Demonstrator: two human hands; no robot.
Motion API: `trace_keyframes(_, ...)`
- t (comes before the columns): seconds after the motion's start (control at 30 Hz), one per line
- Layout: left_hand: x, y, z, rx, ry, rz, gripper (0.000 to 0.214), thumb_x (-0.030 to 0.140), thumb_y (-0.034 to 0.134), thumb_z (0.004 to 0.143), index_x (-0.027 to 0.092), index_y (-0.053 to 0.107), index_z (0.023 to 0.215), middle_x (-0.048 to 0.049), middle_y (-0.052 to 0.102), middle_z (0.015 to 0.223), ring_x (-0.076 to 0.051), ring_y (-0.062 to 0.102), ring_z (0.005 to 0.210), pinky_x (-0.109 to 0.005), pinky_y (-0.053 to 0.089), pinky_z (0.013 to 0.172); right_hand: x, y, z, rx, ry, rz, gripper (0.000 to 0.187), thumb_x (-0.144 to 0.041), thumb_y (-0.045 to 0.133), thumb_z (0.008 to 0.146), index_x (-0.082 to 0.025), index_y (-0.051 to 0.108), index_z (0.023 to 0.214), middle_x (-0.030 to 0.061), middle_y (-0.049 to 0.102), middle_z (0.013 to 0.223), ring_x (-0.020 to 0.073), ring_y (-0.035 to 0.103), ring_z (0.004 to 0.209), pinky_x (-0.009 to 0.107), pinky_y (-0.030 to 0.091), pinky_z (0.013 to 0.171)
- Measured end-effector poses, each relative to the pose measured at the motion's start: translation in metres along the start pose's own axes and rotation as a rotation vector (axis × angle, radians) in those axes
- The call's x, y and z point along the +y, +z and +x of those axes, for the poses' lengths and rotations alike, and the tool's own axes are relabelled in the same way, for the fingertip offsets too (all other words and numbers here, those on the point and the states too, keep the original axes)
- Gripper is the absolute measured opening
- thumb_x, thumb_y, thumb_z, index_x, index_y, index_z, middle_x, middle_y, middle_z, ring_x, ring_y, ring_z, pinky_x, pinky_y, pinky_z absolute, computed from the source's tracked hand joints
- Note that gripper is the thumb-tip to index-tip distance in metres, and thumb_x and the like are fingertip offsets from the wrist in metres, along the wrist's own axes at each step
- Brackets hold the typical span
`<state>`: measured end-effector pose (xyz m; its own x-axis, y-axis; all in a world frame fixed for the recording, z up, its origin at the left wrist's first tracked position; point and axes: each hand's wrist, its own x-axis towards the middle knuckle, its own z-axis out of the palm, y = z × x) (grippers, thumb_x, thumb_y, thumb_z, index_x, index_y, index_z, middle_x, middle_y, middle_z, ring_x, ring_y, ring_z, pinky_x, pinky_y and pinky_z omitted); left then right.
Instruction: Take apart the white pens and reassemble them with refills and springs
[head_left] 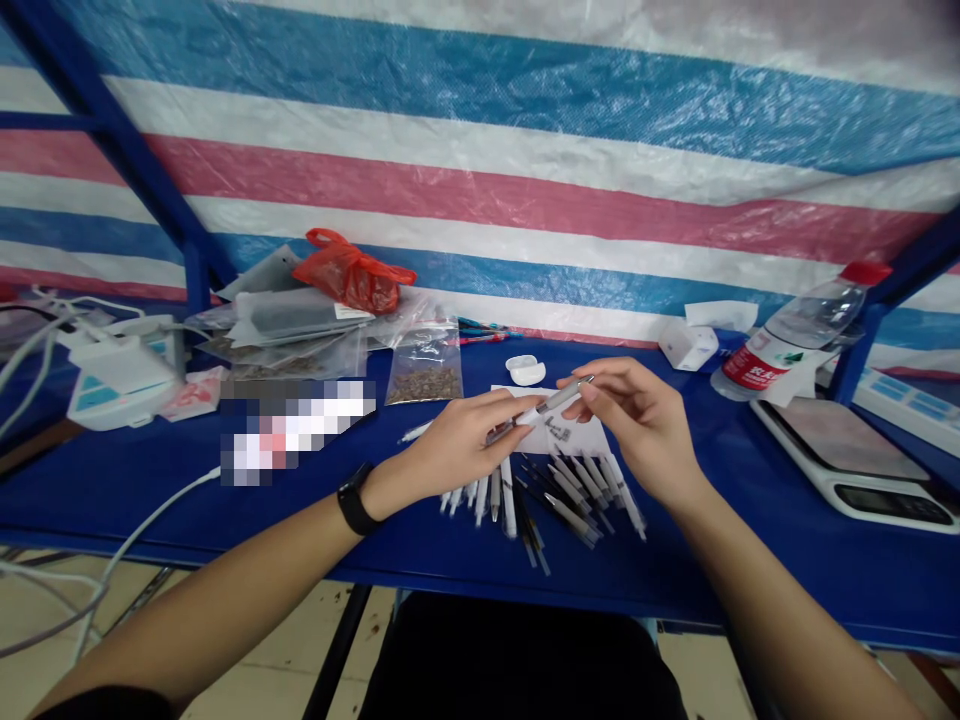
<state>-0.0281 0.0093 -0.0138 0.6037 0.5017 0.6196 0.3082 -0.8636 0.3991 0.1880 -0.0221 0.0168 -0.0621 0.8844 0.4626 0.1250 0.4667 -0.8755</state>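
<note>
My left hand point(465, 442) and my right hand point(628, 425) meet above the blue table, both holding a white and grey pen point(556, 400). Its white end points toward my left hand, and the fingers of my right hand pinch the far grey end. Just below the hands, a fanned heap of several white and black pens point(551, 500) lies on the blue tablecloth point(697, 520). A printed white sheet point(559, 432) lies under the hands, partly hidden by them. A black band circles my left wrist.
Behind the hands are a white earbud case point(525, 369) and a clear bag of brown granules point(424, 365). A digital scale point(847, 455) and a water bottle point(787, 335) stand at right. A white power strip point(120, 380), cables, plastic bags and a red bag point(352, 272) lie at left.
</note>
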Motion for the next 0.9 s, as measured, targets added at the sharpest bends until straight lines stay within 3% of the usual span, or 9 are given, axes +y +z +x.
trace_keyframes(0.23,-0.003,0.0028,-0.0012,0.074,0.015,0.032,0.028,0.022,0.053,0.102,0.018,0.068,0.125,-0.0053,0.071,0.089,-0.012,0.065,0.069,-0.022,0.052,0.061,0.0002,-0.0005,-0.0017,-0.043,0.008,-0.022,0.03,-0.049,0.073,0.088,-0.021,0.064,0.096,0.0066,0.078,0.091,0.0172,0.072,0.065,0.033,0.06,0.065)
trace_keyframes(0.4,-0.0026,0.0022,-0.0013,0.099,0.032,0.057,0.023,0.023,0.056,0.101,0.015,0.072,0.115,-0.0045,0.07,0.084,-0.011,0.062,0.064,-0.022,0.05,0.06,0.001,-0.0004,-0.0043,-0.036,0.0,-0.186,0.032,-0.051,0.068,0.092,-0.022,0.056,0.088,0.0026,0.071,0.074,0.0183,0.071,0.067,0.029,0.054,0.061)
trace_keyframes(0.67,-0.0062,0.0017,-0.0012,0.086,0.013,0.126,0.025,0.028,0.053,0.102,0.018,0.074,0.112,-0.004,0.069,0.084,-0.01,0.059,0.06,-0.021,0.048,0.057,0.0035,0.0031,-0.0039,-0.049,-0.009,-0.537,0.064,-0.068,0.042,0.098,-0.022,0.041,0.055,-0.0015,0.047,0.048,0.0113,0.041,0.047,0.027,0.031,0.05)
trace_keyframes(0.73,-0.0067,0.0019,-0.0008,0.102,-0.008,0.125,0.025,0.028,0.055,0.101,0.018,0.075,0.112,-0.0039,0.068,0.083,-0.01,0.059,0.06,-0.022,0.048,0.057,0.0032,0.0031,-0.0038,-0.041,0.009,-0.511,0.061,-0.07,0.041,0.098,-0.022,0.045,0.06,-0.0013,0.05,0.052,0.0124,0.045,0.05,0.027,0.033,0.051)
trace_keyframes(0.9,-0.0078,0.0002,0.0,0.171,-0.043,0.094,0.021,0.025,0.059,0.099,0.017,0.075,0.108,-0.0023,0.065,0.079,-0.01,0.057,0.059,-0.02,0.046,0.056,0.0012,0.001,-0.0021,-0.079,-0.037,-0.42,0.035,-0.057,0.054,0.096,-0.023,0.056,0.093,-0.0004,0.061,0.069,0.0164,0.058,0.063,0.027,0.044,0.06)
